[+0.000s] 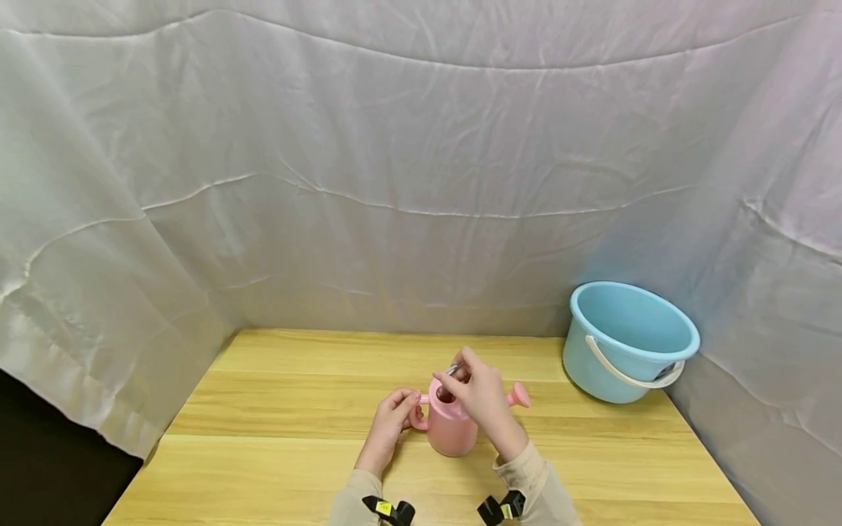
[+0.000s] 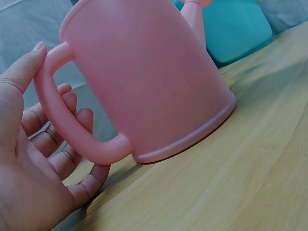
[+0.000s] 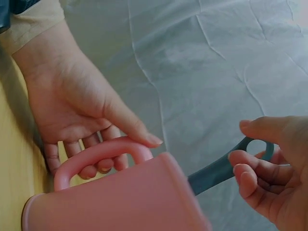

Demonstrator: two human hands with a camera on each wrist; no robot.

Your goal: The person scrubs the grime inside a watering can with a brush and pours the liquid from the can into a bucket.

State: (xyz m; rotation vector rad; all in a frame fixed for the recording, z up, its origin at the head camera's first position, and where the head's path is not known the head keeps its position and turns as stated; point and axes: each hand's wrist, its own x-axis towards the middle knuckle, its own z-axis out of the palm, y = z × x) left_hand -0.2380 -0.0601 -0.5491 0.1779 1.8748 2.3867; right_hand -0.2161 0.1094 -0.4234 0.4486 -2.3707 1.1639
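A pink watering can stands upright on the wooden table, its spout pointing right. My left hand holds the can's handle; the thumb lies on its top and the fingers curl through and under the loop. Above the can's opening, my right hand pinches a grey-blue handle with a ring at its end. The lower part of this tool is hidden inside the can, so its kind cannot be told.
A light blue bucket with a white carrying handle stands at the table's back right corner. Grey cloth hangs behind the wooden table and along both sides.
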